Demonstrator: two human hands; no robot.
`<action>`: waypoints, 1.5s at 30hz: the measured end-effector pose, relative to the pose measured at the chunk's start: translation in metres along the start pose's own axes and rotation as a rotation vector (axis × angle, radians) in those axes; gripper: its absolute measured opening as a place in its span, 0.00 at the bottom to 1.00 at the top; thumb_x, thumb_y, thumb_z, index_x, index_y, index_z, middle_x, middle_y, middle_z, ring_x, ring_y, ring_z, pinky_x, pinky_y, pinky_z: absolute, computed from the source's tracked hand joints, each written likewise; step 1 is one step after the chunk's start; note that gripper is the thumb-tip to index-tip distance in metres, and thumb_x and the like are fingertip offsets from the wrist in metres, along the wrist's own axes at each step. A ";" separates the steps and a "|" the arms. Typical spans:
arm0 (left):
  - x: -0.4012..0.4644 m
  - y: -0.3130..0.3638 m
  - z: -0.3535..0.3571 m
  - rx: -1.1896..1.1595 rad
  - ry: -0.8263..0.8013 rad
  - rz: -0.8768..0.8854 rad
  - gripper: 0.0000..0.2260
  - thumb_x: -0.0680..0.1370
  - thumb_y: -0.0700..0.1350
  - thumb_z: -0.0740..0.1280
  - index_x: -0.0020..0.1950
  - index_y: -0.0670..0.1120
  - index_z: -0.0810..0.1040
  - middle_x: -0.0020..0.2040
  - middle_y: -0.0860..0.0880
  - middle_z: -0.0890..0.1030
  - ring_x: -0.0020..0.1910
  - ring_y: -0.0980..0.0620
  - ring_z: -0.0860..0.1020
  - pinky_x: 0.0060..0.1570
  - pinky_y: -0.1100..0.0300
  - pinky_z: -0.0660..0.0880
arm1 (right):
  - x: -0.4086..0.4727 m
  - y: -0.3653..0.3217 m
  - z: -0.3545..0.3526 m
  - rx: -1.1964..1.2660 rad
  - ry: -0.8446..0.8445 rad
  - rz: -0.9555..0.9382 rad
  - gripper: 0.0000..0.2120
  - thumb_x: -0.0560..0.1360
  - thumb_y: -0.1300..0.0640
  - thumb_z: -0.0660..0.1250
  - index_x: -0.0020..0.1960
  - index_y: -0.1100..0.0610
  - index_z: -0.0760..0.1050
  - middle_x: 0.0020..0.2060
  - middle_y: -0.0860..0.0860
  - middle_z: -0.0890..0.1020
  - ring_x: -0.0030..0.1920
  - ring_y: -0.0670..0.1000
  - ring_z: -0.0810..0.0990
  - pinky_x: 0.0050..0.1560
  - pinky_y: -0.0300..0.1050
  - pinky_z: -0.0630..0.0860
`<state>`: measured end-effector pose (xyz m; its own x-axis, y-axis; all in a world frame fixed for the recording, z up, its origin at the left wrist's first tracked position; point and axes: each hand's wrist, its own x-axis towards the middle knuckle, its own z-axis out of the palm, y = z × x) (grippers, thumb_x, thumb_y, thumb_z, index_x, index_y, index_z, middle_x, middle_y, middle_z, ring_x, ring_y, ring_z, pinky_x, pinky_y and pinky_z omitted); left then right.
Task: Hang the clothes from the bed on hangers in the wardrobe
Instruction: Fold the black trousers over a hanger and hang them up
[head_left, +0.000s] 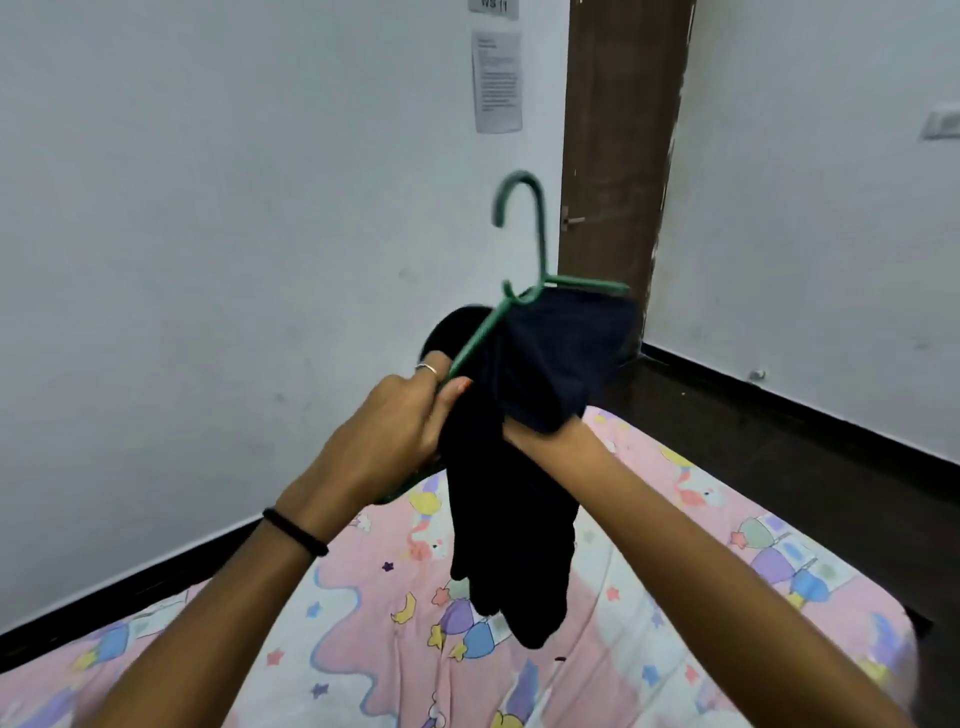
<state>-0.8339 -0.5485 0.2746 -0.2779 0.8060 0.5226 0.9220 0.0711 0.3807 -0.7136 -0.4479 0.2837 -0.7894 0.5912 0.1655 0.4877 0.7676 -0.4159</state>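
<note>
Hands first: your left hand (410, 415) is raised in front of you over the bed (675, 597), fingers curled around the lower arm of the green hanger (524, 291), thumb pressed along it. A ring sits on one finger and a black band circles that wrist. Your right hand (540, 426) reaches up from the right, forearm straight, and disappears into the dark garment (519, 467) at the wrist; its fingers are hidden by the cloth, so I cannot tell whether they are curled or straight.

You hold one hanger, tilted, its hook pointing up toward the white wall. One dark garment is draped over it: the upper part is bunched near the hanger's shoulder, and the rest hangs down in a long fold above the bed without touching it. The garment is slightly blurred.

Below your arms, the bed's pink cartoon-print sheet fills the lower part of the view, its far corner pointing toward the brown door (618, 156). Two sheets of paper (496, 83) are stuck to the wall left of the door, and one switch plate (941, 122) sits on the right-hand wall.
</note>
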 end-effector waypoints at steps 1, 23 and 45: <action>-0.002 0.003 -0.005 0.064 -0.032 0.060 0.16 0.81 0.57 0.53 0.51 0.44 0.68 0.28 0.46 0.72 0.33 0.39 0.76 0.34 0.46 0.70 | 0.001 0.001 0.003 -0.021 -0.017 0.034 0.25 0.80 0.57 0.63 0.72 0.65 0.62 0.70 0.59 0.69 0.70 0.56 0.68 0.55 0.30 0.71; -0.011 0.017 -0.002 0.015 -0.059 0.159 0.11 0.82 0.52 0.57 0.42 0.49 0.63 0.27 0.48 0.69 0.28 0.46 0.72 0.30 0.50 0.67 | -0.082 -0.011 0.037 -0.082 0.669 -0.137 0.21 0.75 0.37 0.56 0.34 0.52 0.67 0.34 0.46 0.72 0.39 0.52 0.73 0.40 0.48 0.66; -0.011 0.010 -0.042 -0.046 0.141 0.107 0.16 0.82 0.51 0.59 0.41 0.40 0.67 0.27 0.41 0.70 0.27 0.42 0.68 0.29 0.46 0.68 | -0.075 -0.041 0.049 0.018 0.446 -0.491 0.08 0.77 0.51 0.64 0.46 0.55 0.71 0.38 0.45 0.71 0.35 0.50 0.69 0.34 0.45 0.68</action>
<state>-0.8327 -0.5818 0.3050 -0.2171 0.7166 0.6628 0.9358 -0.0404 0.3502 -0.6924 -0.5363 0.2448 -0.6865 0.2228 0.6921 0.1018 0.9720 -0.2120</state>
